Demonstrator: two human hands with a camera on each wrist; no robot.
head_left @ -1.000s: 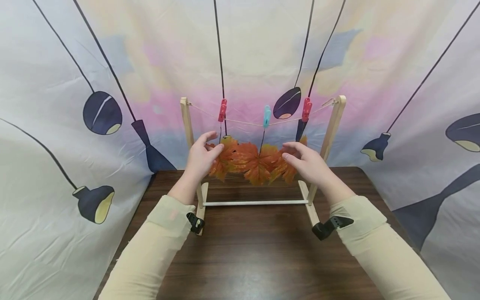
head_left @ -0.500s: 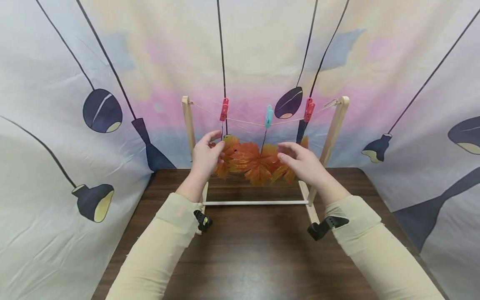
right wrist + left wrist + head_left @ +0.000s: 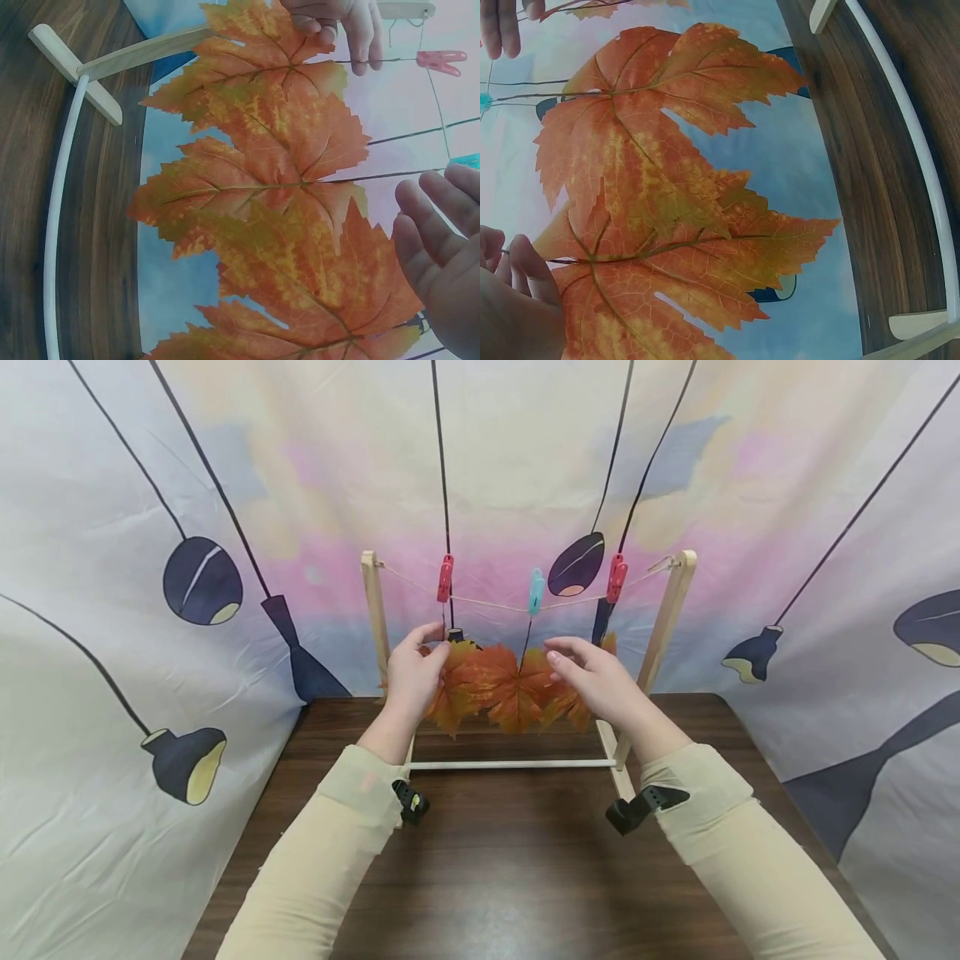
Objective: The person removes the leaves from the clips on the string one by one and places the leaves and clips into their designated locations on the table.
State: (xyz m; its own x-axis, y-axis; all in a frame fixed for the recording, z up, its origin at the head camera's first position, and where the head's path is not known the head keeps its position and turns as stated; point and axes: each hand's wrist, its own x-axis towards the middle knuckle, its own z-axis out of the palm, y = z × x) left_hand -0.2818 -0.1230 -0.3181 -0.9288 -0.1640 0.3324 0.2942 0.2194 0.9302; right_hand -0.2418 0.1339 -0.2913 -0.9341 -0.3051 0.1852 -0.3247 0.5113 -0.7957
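Observation:
Three orange maple leaves hang from a string by clothespins. My left hand point(image 3: 414, 672) pinches the stem of the left maple leaf point(image 3: 255, 56) between thumb and fingers, below a red clothespin point(image 3: 446, 578). My right hand point(image 3: 597, 681) is held with relaxed, slightly bent fingers in front of the gap between the middle maple leaf point(image 3: 517, 697) and the right maple leaf point(image 3: 570, 706). In the right wrist view, that hand's fingers point(image 3: 424, 225) are near the middle stem and the light-blue clothespin point(image 3: 466, 160), holding nothing. The leaves overlap at their edges.
A wooden frame carries the string point(image 3: 487, 604) between its left post point(image 3: 375, 602) and right post point(image 3: 667, 618), with a white rod point(image 3: 513, 765) low across it. Another red clothespin point(image 3: 617, 578) holds the right leaf. The frame stands on a dark wooden table point(image 3: 517, 860) before a painted cloth point(image 3: 517, 460).
My left hand has shifted slightly right onto the left leaf's stem, and that leaf has turned and spread. My right hand has moved left, from the right leaf toward the middle one.

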